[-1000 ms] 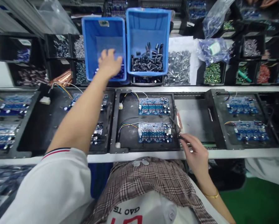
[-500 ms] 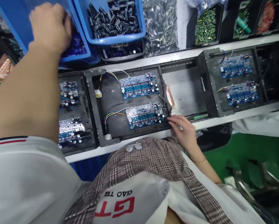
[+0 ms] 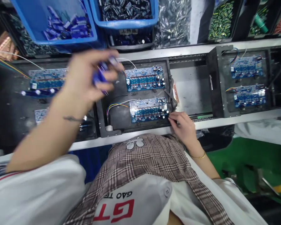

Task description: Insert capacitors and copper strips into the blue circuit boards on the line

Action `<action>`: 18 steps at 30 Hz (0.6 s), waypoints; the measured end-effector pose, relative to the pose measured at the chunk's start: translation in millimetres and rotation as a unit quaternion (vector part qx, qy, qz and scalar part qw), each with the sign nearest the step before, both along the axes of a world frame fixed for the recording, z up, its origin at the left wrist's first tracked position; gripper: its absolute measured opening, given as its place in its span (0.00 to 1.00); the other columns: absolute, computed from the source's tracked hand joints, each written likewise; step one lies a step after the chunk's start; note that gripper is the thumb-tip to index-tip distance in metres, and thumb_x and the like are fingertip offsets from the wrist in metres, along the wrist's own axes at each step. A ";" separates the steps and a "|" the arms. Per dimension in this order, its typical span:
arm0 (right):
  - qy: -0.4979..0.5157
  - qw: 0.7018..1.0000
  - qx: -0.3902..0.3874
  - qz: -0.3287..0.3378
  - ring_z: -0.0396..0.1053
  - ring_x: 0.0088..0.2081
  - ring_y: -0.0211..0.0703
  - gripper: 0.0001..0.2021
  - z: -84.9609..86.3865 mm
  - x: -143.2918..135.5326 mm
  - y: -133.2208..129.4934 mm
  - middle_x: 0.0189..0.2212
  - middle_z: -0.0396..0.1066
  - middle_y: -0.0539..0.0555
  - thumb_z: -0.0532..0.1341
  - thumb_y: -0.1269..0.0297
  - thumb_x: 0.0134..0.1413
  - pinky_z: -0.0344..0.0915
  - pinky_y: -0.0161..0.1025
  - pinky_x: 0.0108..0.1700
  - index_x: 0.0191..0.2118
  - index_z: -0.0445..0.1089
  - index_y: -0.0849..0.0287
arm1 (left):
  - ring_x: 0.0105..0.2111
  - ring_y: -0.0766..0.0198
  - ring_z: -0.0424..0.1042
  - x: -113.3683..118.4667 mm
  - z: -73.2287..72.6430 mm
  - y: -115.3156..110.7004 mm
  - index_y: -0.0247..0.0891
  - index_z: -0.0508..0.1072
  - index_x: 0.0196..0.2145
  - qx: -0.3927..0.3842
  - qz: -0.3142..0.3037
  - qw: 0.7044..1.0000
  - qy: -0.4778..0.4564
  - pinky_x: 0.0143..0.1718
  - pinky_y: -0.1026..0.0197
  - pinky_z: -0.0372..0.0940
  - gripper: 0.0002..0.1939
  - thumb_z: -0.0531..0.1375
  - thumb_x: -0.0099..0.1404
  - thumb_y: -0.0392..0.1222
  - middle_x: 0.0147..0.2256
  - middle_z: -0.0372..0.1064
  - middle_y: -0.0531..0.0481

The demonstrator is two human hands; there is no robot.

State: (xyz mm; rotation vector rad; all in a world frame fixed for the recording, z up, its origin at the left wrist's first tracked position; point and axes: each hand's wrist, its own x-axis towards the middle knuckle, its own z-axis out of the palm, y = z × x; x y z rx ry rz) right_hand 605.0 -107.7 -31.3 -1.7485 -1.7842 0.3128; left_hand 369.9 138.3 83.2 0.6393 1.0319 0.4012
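Left hand (image 3: 84, 75) full of blue parts (image 3: 99, 77)

It was inside the smooth blue bin (image 3: 65, 46) before. Now it is out, blurry, curled tight around shiny blue parts with thin legs, above the top left corner of the black tray (image 3: 120, 95). The right hand (image 3: 184, 126) has stayed by the tray's bottom right corner, pinched beside a flat blue board (image 3: 148, 110); I cannot tell if it holds anything.
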 end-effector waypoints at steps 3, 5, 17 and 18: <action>-0.076 0.997 0.015 0.023 0.72 0.41 0.46 0.07 -0.7 -5.2 -0.6 0.41 0.76 0.58 0.59 0.73 0.62 0.72 0.46 0.45 0.43 0.73 0.57 | 0.15 0.76 0.58 15.2 -27.7 -68.1 0.33 0.67 0.42 -0.022 -0.033 0.997 -0.062 0.13 0.79 0.43 0.06 0.53 0.70 0.36 0.28 0.71 0.48; -0.090 0.996 0.020 0.014 0.72 0.40 0.46 0.07 4.2 -7.9 0.2 0.40 0.76 0.58 0.60 0.73 0.61 0.73 0.46 0.44 0.42 0.74 0.58 | 0.15 0.74 0.60 20.3 -45.5 -95.1 0.35 0.67 0.41 -0.070 -0.042 0.993 -0.088 0.11 0.76 0.45 0.06 0.56 0.69 0.40 0.29 0.71 0.46; -0.013 0.997 -0.027 0.068 0.73 0.43 0.44 0.17 66.6 -58.8 72.7 0.42 0.75 0.56 0.60 0.58 0.64 0.72 0.42 0.47 0.56 0.69 0.55 | 0.16 0.74 0.59 26.1 -67.5 -123.1 0.41 0.61 0.35 -0.077 0.046 0.977 -0.192 0.10 0.75 0.47 0.15 0.63 0.65 0.49 0.23 0.57 0.59; -0.013 0.997 -0.033 0.066 0.73 0.41 0.43 0.15 64.7 -58.8 80.4 0.40 0.75 0.55 0.59 0.58 0.65 0.72 0.42 0.46 0.53 0.71 0.55 | 0.15 0.74 0.59 25.1 -66.8 -121.3 0.41 0.60 0.35 -0.072 0.052 0.976 -0.198 0.10 0.74 0.47 0.15 0.63 0.66 0.50 0.23 0.57 0.59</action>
